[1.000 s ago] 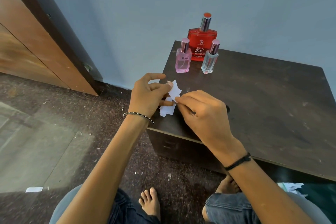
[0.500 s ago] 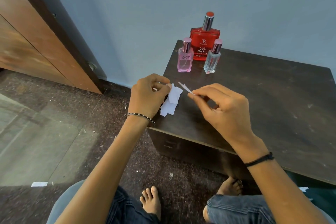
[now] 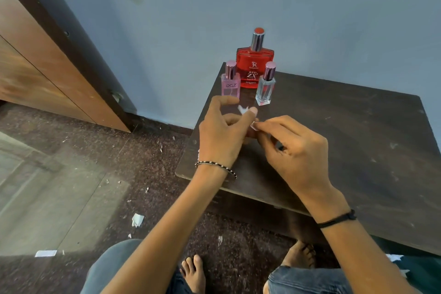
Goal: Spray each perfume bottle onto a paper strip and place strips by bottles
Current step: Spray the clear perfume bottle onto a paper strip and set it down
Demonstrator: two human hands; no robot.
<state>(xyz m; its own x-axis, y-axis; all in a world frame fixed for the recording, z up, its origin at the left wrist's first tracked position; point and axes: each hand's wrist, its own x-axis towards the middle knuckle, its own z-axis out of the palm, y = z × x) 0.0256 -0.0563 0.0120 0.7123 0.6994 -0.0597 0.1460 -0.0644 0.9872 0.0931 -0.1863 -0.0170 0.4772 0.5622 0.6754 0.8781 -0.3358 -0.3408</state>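
Note:
Three perfume bottles stand at the far left corner of the dark wooden table [image 3: 358, 141]: a pink bottle [image 3: 230, 86], a large red bottle [image 3: 254, 67] behind, and a small clear bottle [image 3: 265, 89] on the right. My left hand [image 3: 222, 133] hovers just in front of the pink bottle, pinching white paper strips [image 3: 243, 109] whose tips poke out above my thumb. My right hand [image 3: 293, 150] sits close beside it, fingertips pinched on a small piece of paper strip [image 3: 253, 126]. The rest of the paper is hidden behind my fingers.
A blue wall rises behind the table. A wooden door [image 3: 35, 71] stands at the left. Paper scraps [image 3: 137, 219] litter the dark floor. My knees and bare feet [image 3: 193, 272] are under the table's near edge.
Both hands moved forward toward the bottles and closer together. The paper in my left hand, earlier hanging in plain sight, is now mostly hidden behind my fingers.

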